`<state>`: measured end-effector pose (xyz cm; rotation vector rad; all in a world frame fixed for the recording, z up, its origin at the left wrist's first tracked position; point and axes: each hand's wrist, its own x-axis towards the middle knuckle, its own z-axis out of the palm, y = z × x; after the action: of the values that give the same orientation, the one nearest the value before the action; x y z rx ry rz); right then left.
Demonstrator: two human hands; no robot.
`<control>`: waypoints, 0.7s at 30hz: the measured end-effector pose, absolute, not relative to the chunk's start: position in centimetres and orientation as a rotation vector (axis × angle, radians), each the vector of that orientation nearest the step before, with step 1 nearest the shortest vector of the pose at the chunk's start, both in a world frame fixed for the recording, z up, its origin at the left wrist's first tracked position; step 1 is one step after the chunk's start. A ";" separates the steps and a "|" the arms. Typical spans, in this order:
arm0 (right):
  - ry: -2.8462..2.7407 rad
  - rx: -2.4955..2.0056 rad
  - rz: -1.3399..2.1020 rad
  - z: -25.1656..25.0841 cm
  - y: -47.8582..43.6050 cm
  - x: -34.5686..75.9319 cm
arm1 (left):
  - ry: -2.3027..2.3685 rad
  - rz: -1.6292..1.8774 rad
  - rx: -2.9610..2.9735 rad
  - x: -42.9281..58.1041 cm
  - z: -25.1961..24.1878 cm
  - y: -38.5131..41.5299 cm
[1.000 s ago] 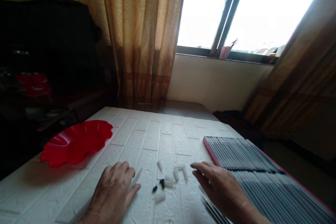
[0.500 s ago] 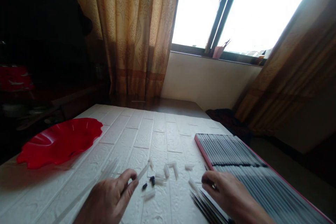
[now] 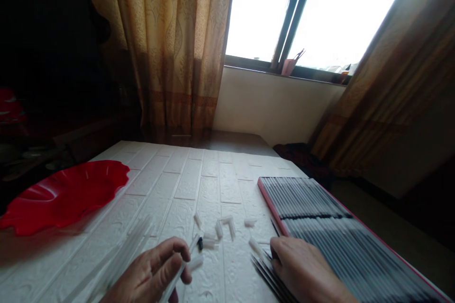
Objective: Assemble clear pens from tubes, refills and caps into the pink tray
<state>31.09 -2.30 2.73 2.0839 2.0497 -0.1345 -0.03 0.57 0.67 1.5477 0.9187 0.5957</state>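
My left hand (image 3: 152,272) is near the bottom edge, fingers pinched around a thin clear plastic tube (image 3: 185,265) that slants up to the right. My right hand (image 3: 302,272) rests palm down over a bunch of thin dark refills (image 3: 265,270) lying on the white brick-pattern table cover (image 3: 213,184), fingers curled onto them. Several small white caps (image 3: 220,229) and a black tip (image 3: 200,244) lie scattered between the two hands. More clear tubes (image 3: 117,255) lie blurred at the lower left.
A red wavy-edged plate (image 3: 60,194) sits at the left. A pink-edged box packed with rows of pens (image 3: 320,218) lies at the right. Curtains and a bright window stand behind the table. Dark clutter fills the far left.
My left hand lifted a clear tube off the table and drew it toward me. My right hand slid back from the caps onto the dark refills. The view drifted right and down.
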 end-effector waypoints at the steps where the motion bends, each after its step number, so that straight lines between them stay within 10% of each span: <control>1: 2.068 2.091 -0.107 2.6 -2.3 31.2 | 0.935 0.587 1.550 0.0 0.3 0.5; 9: 2.577 2.459 -0.092 2.1 -2.0 31.8 | 0.915 0.699 1.556 0.1 -2.1 0.7; 21: 2.590 2.846 -2.067 3.4 -1.4 28.4 | 1.101 0.836 1.810 0.6 -1.8 0.1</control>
<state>28.39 -1.43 3.43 2.8456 2.5896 -2.0670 0.57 0.14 -1.77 1.8097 1.1014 0.8359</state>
